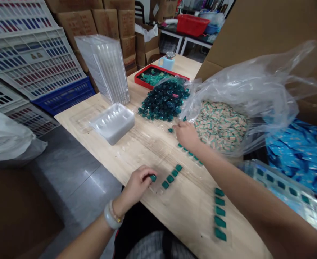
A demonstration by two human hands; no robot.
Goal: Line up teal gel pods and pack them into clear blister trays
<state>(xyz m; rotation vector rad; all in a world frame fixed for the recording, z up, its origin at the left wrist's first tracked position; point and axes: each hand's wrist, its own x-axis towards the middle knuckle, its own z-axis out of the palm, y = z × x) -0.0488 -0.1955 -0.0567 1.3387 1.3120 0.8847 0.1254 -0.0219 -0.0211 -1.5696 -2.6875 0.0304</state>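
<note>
My left hand (139,181) rests at the near edge of the wooden table (136,147), fingers pinched on a small green pod (153,177). Beside it a short row of green pods (171,176) sits in a clear tray. My right hand (185,133) reaches forward, palm down, to the near edge of a pile of dark green pods (164,100); its fingers are curled and what they hold is hidden. More green pods (220,213) lie in a row in another clear tray at the near right.
A clear plastic bag (255,90) holds pale sachets (221,124). A stack of white trays (113,121), a tall stack of clear trays (107,68), a red tray (142,81), a blue mug (168,60), crates (31,57) and cardboard boxes (115,21) surround the table.
</note>
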